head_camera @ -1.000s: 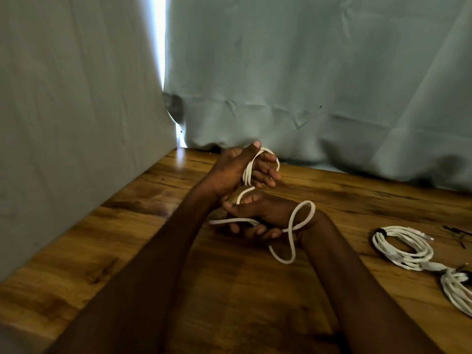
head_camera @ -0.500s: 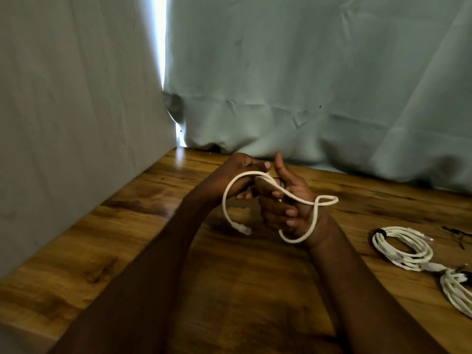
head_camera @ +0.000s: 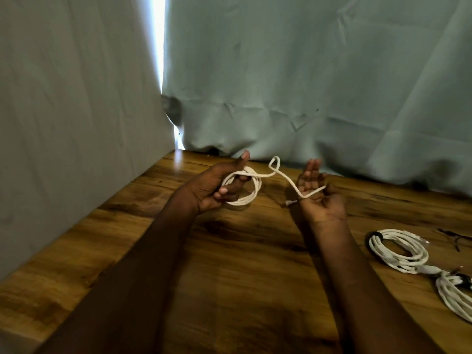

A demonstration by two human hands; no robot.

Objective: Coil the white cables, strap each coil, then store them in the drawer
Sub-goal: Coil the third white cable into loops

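My left hand (head_camera: 217, 190) grips a small coil of the white cable (head_camera: 251, 190), thumb pointing up, above the wooden table (head_camera: 242, 282). From the coil the cable runs right through a small raised loop, then down across the palm of my right hand (head_camera: 320, 200). That hand is palm up with its fingers straight, and the thumb pins the cable against the palm. The cable's plug end (head_camera: 290, 202) sticks out at the hand's left edge. No drawer is in view.
Two coiled white cables lie at the right: one (head_camera: 401, 252) with a black strap, another (head_camera: 454, 295) at the frame edge, also strapped. Loose dark straps (head_camera: 454, 238) lie beyond them. Grey cloth hangs on the left and along the back of the table.
My hands have drawn apart. The right hand moved right and turned palm up with its fingers straightened, stretching the cable out. The left hand now holds a rounder coil.
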